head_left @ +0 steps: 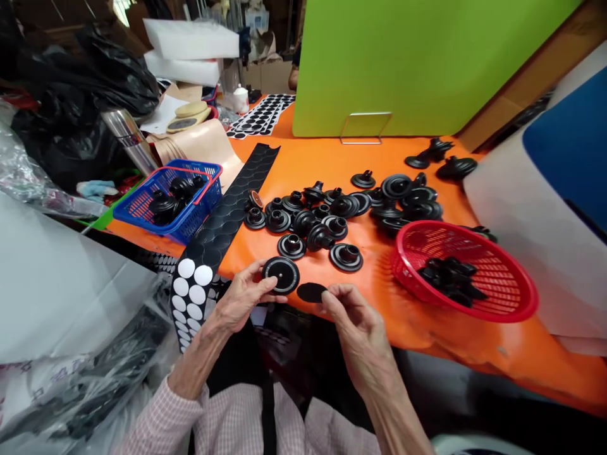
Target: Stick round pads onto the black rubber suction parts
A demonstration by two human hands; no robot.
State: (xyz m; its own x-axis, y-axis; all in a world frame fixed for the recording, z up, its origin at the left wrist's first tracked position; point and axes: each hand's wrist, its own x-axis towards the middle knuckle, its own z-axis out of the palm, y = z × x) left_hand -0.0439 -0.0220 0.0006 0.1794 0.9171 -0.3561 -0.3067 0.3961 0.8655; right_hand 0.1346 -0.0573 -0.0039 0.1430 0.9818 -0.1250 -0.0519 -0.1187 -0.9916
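Near the table's front edge, my left hand (246, 294) grips a round black plastic disc part (281, 275), its flat ringed face turned up toward me and the thumb on it. Just to the right, my right hand (353, 309) pinches a thin black round sticker (312, 292) by its right edge. The sticker and the disc part are close together but look apart. A black strip of round stickers (227, 215) lies left of my hands; white circles show at its near end, which hangs over the edge. Beyond my hands, several similar black parts (303, 222) are heaped.
A red plastic basket (515, 278) with small black pieces stands at right. At left is a blue basket (190, 218) holding black parts. A green board (427, 63) rises behind the orange table (313, 158). Sticker sheets (263, 114), a steel flask (127, 136) and white foam blocks (190, 41) are farther back.
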